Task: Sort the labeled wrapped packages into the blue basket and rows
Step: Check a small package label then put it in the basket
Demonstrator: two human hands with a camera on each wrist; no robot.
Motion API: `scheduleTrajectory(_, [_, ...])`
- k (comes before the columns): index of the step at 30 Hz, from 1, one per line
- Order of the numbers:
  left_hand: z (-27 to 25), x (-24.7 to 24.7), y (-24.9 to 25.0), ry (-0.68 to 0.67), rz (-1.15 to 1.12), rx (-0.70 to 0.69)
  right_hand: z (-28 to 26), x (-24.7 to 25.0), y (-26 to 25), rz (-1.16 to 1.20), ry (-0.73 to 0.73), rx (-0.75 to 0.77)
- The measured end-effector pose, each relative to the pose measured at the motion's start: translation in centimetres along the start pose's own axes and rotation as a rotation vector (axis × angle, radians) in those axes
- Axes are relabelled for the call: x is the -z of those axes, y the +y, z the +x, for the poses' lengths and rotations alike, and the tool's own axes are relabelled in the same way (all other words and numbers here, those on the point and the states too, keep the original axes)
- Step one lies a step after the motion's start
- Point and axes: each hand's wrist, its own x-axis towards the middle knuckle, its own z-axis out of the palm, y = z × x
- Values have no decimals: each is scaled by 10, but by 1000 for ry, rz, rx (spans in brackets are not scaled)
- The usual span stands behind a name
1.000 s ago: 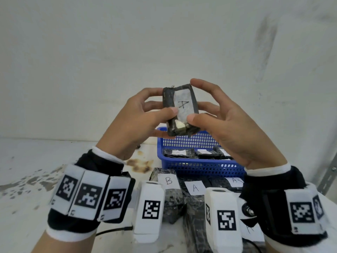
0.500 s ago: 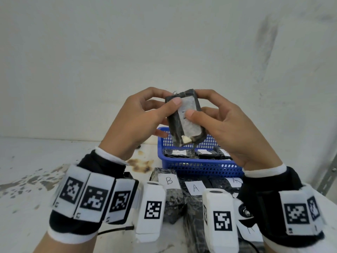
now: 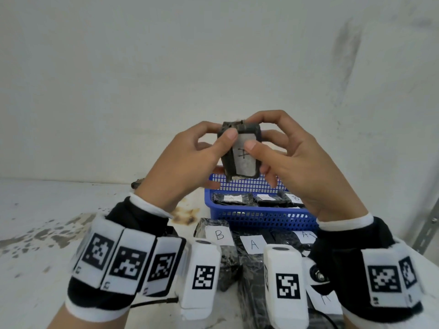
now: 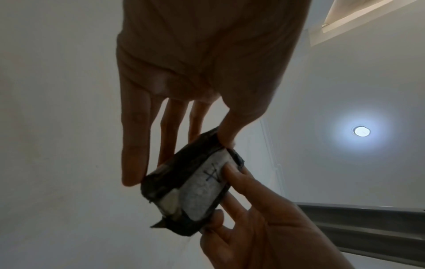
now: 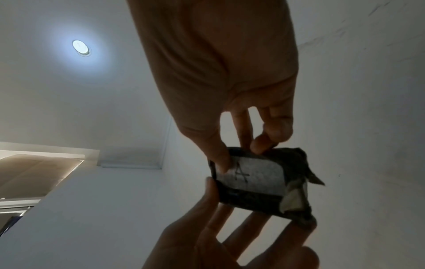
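A black wrapped package (image 3: pixel 242 160) with a white label marked "A" is held up in the air above the blue basket (image 3: pixel 261 220). My left hand (image 3: pixel 204 153) grips its left side, thumb on the upper front and fingers behind. My right hand (image 3: pixel 275 150) pinches its right side, thumb on the label and index finger on the top edge. The left wrist view shows the package (image 4: pixel 195 183) between both hands with a torn white patch at one end. In the right wrist view the package (image 5: pixel 255 182) shows the "A" plainly.
The basket holds several black packages (image 3: pixel 234 199) labelled A and B. In front of it on the white table lie more black packages, tagged B (image 3: pixel 218 233), A (image 3: pixel 254 244) and A (image 3: pixel 306 235). A wall stands behind and a metal bracket (image 3: pixel 427 231) at the right.
Both hands have turned the package over between them and brought it slightly lower. The thumbs have shifted up its front, and the "A" now sits at a different angle.
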Motion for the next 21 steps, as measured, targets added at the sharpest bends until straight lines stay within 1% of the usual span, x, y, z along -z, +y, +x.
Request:
scheduleTrajectory(4, [1,3,2,-10,-94,-14,0,-1,-3,97,-16,-44])
scheduleTrajectory(7, [1,5,3,-30,-158,1,0,-1,-5,105,-10,-30])
scheduleTrajectory(9, [2,5,2,-12,-193,-8,0,-1,-4,105,-3,-39])
scheduleTrajectory(14, [2,2,-1,3,-188,-46,1,-4,-1,100,39,-24])
scheduleTrajectory(21, [1,4,0,-9,-223,-88,0,-5,-2,82,31,4])
